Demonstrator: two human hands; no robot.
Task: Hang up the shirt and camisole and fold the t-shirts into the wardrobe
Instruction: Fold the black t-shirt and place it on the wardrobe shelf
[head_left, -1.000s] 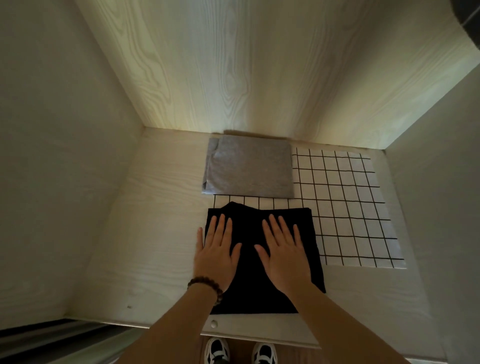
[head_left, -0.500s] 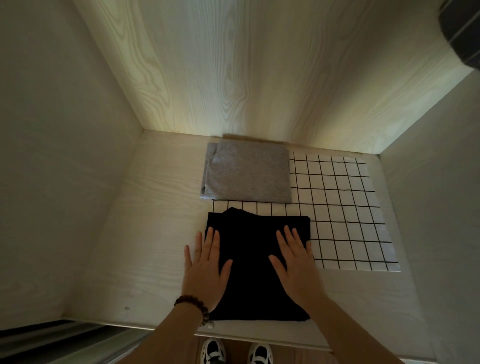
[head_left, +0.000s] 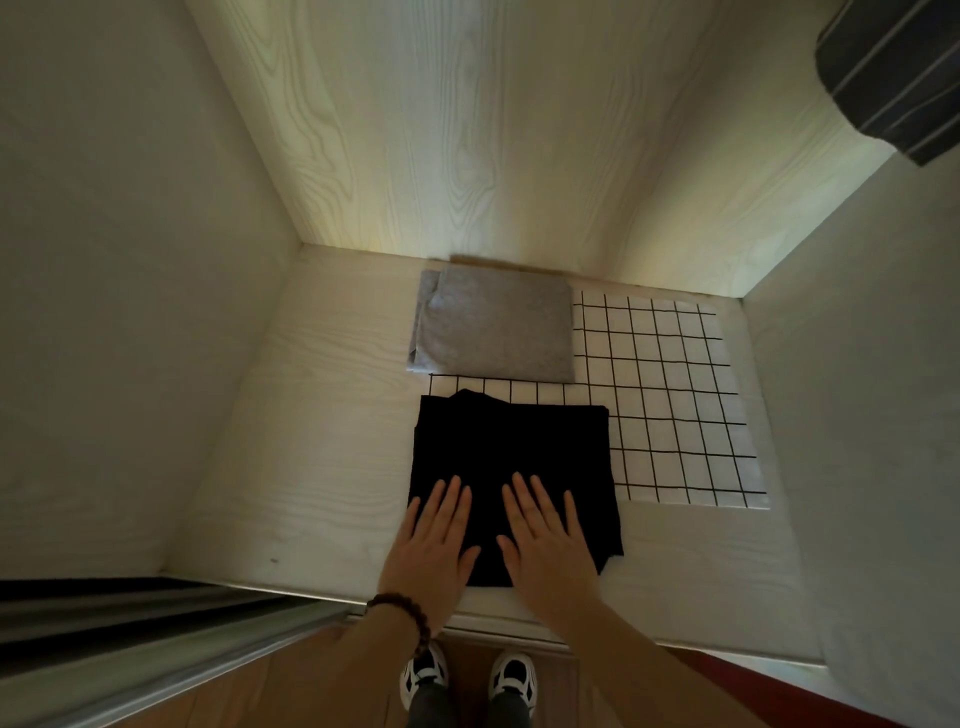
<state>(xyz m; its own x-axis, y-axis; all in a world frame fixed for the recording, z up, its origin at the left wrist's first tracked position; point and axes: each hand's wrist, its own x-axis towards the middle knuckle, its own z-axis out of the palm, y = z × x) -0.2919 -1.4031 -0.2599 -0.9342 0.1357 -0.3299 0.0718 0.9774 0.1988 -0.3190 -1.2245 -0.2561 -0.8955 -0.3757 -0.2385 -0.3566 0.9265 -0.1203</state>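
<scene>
Left hand (head_left: 434, 545) and right hand (head_left: 548, 540), side by side, fingers straight, press flat on folded black t-shirt (head_left: 509, 457); grey t-shirt (head_left: 496, 325) lies beyond.

Partly on the mat (head_left: 670, 395), near t-shirt (head_left: 509, 447) lies before far t-shirt (head_left: 493, 322).

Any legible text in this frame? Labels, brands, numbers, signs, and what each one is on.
No text can be read anywhere in this view.
black t-shirt: plain, no print or tag showing.
grey t-shirt: plain, no print or tag showing.
checked cloth: black grid lines only, no characters.
striped garment, top right: stripes only.
shoes: black and white markings, no brand legible.
</scene>
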